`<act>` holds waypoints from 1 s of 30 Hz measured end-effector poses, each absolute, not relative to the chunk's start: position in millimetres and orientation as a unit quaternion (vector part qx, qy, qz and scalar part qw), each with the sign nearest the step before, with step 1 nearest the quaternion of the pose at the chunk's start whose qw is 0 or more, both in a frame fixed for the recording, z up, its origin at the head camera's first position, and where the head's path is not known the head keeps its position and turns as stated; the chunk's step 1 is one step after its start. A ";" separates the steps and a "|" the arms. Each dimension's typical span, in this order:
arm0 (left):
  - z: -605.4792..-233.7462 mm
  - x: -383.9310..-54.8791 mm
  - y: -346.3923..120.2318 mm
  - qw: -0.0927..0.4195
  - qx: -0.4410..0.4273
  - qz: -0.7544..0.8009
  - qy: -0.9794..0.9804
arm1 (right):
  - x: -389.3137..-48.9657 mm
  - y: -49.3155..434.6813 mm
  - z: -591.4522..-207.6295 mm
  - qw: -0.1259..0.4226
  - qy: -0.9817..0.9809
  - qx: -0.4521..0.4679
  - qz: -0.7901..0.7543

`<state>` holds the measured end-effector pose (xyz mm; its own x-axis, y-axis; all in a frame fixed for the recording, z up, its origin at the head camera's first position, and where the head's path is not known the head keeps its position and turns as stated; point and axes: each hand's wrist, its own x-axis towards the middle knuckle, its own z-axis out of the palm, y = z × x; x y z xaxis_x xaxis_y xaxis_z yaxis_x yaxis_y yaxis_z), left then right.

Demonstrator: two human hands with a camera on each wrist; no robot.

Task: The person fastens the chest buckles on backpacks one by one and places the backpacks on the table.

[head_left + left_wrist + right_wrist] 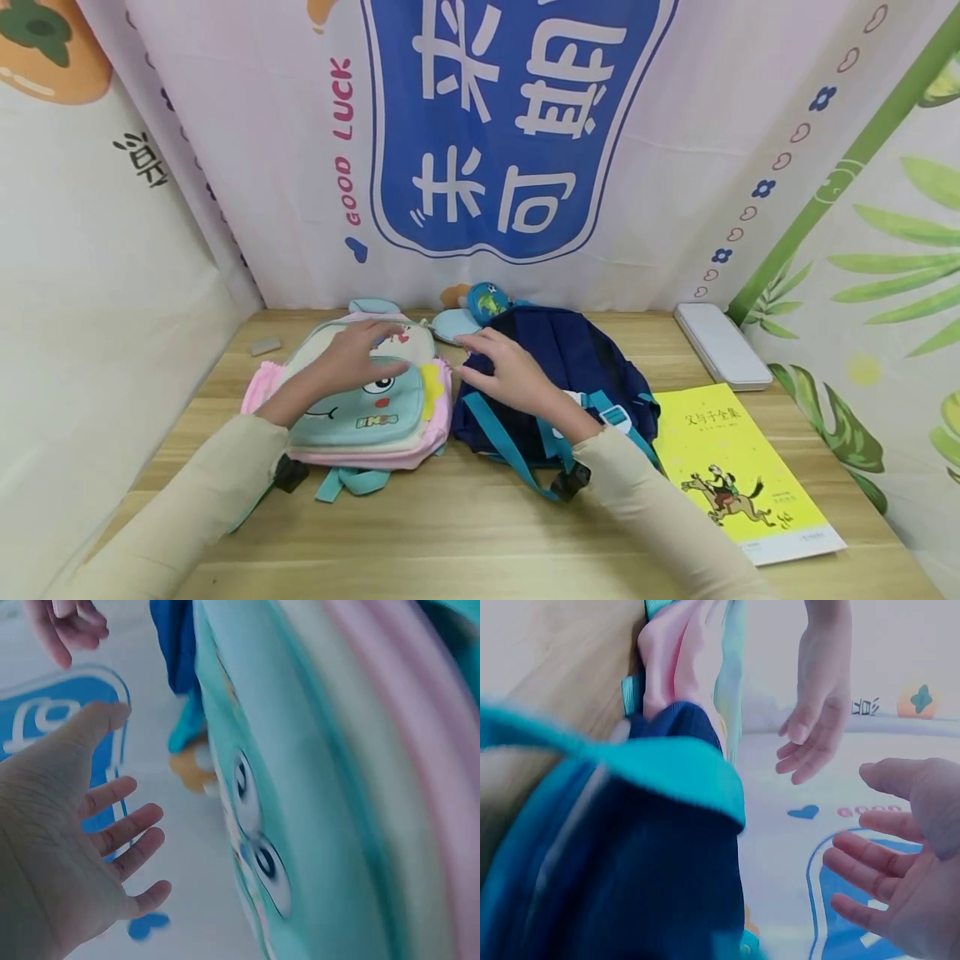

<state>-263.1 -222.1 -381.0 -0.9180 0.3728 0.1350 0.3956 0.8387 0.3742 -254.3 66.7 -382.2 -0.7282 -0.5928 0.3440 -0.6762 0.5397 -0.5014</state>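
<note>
Two small backpacks lie side by side on the table. My left hand (348, 358), fingers spread, hovers over the mint and pink backpack (352, 429), which has cartoon eyes and a yellow trim. In the left wrist view a gap shows between that hand (67, 817) and the mint front of the bag (300, 787). Over the left side of the navy backpack (570, 350) is my right hand (513, 371), its fingers loosely extended and holding nothing. The navy bag's teal straps (495, 433) hang toward the table's front. A blue round piece (487, 302) sits behind it.
A yellow book (727, 467) with a horse drawing lies right of the navy bag. Behind it is a white case (722, 346) along the right side. A small grey block (266, 345) rests at the back left. Printed cloth (300, 167) hangs behind the wooden table (420, 550).
</note>
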 end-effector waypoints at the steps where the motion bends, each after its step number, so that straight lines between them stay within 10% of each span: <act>1: -381.5 -261.9 -229.3 0.021 -0.195 -0.197 -0.961 | -254.2 63.0 -382.7 0.054 -0.876 0.361 0.315; 30: -383.7 -225.5 -359.3 -0.107 -0.198 -0.231 -0.946 | -251.2 32.9 -422.9 -0.119 -0.901 0.357 0.218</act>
<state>-225.5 -359.3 -383.7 -0.8987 0.4241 -0.1115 0.3248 0.8146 0.4806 -251.2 32.9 -422.9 -0.7169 -0.6948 -0.0584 -0.5914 0.6503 -0.4768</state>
